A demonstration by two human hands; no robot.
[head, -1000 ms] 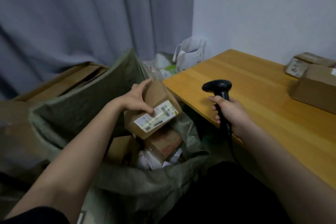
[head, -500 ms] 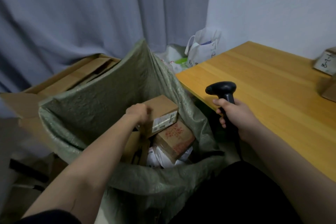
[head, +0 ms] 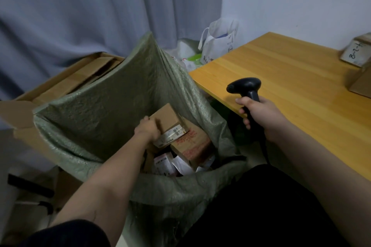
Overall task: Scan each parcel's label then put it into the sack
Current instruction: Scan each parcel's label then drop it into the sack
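A green woven sack (head: 112,106) stands open beside the table. Inside it, my left hand (head: 147,129) grips a small brown cardboard parcel (head: 167,119) with a white label on its side. The parcel rests against a larger brown box with red print (head: 192,144), and white mailers (head: 166,165) lie below. My right hand (head: 261,115) holds a black handheld scanner (head: 246,86) by its handle above the table's near corner, its head pointing left toward the sack.
The wooden table (head: 291,86) runs along the right, with two cardboard parcels (head: 359,66) at its far right edge. Flattened cardboard boxes (head: 76,78) lie behind the sack. A white tote bag (head: 218,42) and plastic bags sit by the grey curtain.
My left hand has lowered the labelled parcel from above the sack's mouth down into the sack, onto the other parcels. My right hand keeps the scanner where it was.
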